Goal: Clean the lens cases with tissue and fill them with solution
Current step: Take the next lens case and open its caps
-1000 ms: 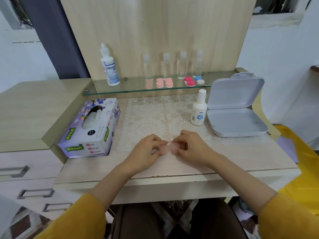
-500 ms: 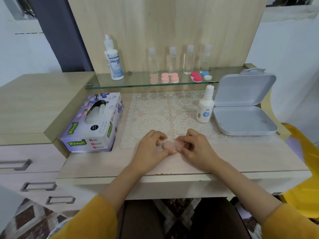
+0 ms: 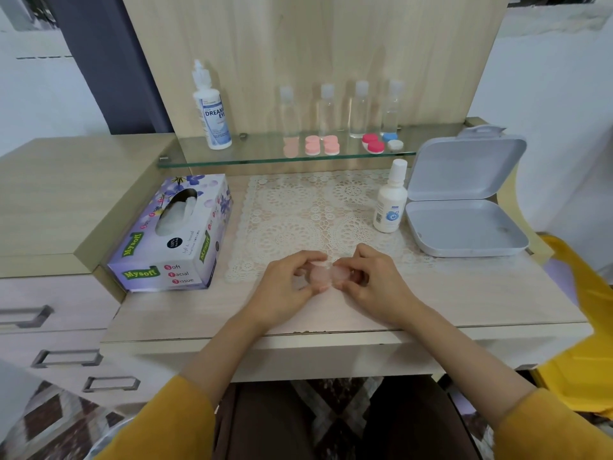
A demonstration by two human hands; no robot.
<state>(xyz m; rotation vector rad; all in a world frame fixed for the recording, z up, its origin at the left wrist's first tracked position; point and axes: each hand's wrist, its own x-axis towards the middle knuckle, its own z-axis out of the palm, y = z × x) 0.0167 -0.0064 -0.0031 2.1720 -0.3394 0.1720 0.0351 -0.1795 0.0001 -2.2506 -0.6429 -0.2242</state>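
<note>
Both grips are pinched on one pale pink lens case [image 3: 323,275], low at the near edge of the lace mat [image 3: 315,210]; whether it rests on the surface [image 3: 464,293] or hangs just over it I cannot tell. The left hand [image 3: 287,288] has thumb and fingertips curled round the left well, and the right hand [image 3: 373,283] does the same on the right well. Over the last second the hands have hardly left this spot. The change is small: the left fingers have worked round their end, and a pale edge now shows at the top of that well. It may be the cap coming loose, though it is too blurred to be sure. I judge the case is only being opened, so wiping and filling both lie ahead. From the hands, the tissue box [image 3: 172,234] lies at ten o'clock with a sheet in its slot. The small solution bottle [image 3: 389,200] stands capped at one o'clock, and the open grey box [image 3: 464,207] is beside it at two o'clock. At twelve o'clock, on the glass shelf [image 3: 258,151], further lens cases [image 3: 321,144] sit closed, so most of the task remains
</note>
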